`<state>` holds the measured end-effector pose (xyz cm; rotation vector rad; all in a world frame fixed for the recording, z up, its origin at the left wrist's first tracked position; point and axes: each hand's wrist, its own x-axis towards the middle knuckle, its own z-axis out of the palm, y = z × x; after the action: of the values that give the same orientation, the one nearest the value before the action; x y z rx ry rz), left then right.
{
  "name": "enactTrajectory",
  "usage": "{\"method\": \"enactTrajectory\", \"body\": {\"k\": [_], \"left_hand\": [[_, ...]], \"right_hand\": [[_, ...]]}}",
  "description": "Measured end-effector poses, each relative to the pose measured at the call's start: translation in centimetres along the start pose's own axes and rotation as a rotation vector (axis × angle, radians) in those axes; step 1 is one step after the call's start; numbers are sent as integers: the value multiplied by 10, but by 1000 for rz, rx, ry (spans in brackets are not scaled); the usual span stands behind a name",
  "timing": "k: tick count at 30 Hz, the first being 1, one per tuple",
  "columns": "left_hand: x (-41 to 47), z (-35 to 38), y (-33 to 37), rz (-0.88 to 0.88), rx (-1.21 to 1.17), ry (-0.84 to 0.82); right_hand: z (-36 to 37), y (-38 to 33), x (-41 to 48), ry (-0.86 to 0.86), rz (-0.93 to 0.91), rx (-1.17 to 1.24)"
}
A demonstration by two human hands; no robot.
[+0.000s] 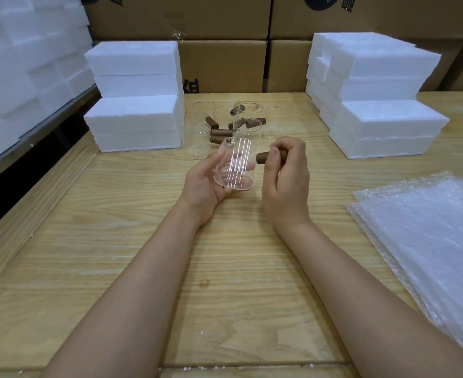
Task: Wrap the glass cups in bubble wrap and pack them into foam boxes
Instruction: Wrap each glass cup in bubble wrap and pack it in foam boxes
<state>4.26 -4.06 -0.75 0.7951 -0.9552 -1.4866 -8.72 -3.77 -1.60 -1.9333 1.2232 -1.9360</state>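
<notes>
My left hand cradles a clear glass cup, tilted with its base toward me, above the middle of the wooden table. Just right of the cup, my right hand is closed around a brown wooden handle, whose end points at the cup's side. Behind them stand several more glass cups among loose brown handles. Sheets of bubble wrap lie flat at the right. White foam boxes are stacked at the left and at the right.
Cardboard cartons form a wall behind the table. More white foam blocks pile up on a shelf at the far left. Small foam crumbs dot the table's near edge.
</notes>
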Motion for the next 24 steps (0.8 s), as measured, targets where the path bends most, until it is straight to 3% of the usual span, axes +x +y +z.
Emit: {"method": "enactTrajectory", "body": {"k": [8, 11, 14, 16, 24], "left_hand": [[2, -1, -3, 60, -70, -5], [3, -2, -4, 75, -85, -13], [2, -2, -3, 49, -116, 12], [2, -2, -2, 35, -147, 31], [3, -3, -4, -2, -111, 30]], "right_hand": [[5, -10, 2, 81, 436, 522], [16, -15, -4, -11, 648, 656], [26, -21, -17, -144, 570, 465], [27, -21, -18, -130, 556, 395], [21, -24, -14, -73, 545, 502]]}}
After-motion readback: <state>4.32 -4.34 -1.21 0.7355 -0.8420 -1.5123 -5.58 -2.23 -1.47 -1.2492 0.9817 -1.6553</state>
